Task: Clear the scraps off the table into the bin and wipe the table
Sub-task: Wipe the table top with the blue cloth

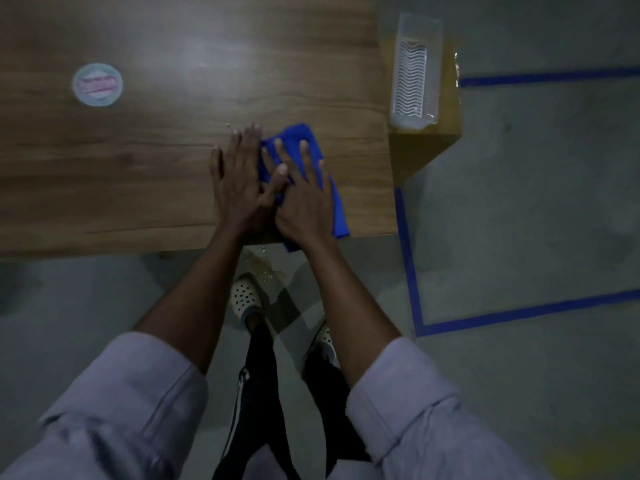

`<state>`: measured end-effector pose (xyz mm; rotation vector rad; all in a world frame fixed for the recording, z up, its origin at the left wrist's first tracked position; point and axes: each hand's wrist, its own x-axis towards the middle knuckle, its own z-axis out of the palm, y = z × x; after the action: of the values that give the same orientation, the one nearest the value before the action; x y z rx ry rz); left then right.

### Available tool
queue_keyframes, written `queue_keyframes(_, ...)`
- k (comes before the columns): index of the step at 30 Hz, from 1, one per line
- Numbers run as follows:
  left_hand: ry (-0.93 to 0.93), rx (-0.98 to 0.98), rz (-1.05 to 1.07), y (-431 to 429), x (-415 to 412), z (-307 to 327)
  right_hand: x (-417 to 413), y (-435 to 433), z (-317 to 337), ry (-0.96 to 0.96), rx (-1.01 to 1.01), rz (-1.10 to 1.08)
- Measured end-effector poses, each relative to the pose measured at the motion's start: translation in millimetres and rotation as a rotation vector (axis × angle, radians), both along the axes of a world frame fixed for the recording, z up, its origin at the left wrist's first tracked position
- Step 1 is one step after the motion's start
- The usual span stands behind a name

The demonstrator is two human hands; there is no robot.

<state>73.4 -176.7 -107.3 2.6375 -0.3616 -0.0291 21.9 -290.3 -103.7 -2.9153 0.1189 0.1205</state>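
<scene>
Two hands: right (302, 192) atop cloth (338, 213), left (238, 178) beside.

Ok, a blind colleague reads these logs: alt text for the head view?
The right hand presses a blue cloth on the table near its right corner, the left hand flat beside it. A clear bin stands past the right edge.

Both hands flat, palms down, side by side.
Left hand (239, 174): fingers straight, close together. Right hand (304, 199): fingers straight, spread. The two touch along their thumb sides. Left forearm (207, 289) and right forearm (343, 292) reach forward, bare, converging at the wrists.
</scene>
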Motion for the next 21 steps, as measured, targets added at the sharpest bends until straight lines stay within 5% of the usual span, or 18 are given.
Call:
queue_keyframes(5, -0.001, 0.152, -0.058, -3.6, 1.7, -3.0, -31.2, -67.7, 1.1, 0.018, 0.054, -0.262)
queue_keyframes(10, -0.029, 0.122, -0.04, -0.8, 5.0, -13.9, 34.4, -78.5, -3.7, -0.007, 0.014, -0.342)
queue_keyframes(15, -0.063, 0.093, 0.006, -3.4, 8.1, -15.6, 98.0, -43.7, -3.8, 0.0, -0.005, -0.236)
queue_keyframes(21, -0.048, -0.274, 0.063, 3.2, 4.1, -7.7, 73.2, -2.5, -5.8, -0.02, -0.039, 0.044)
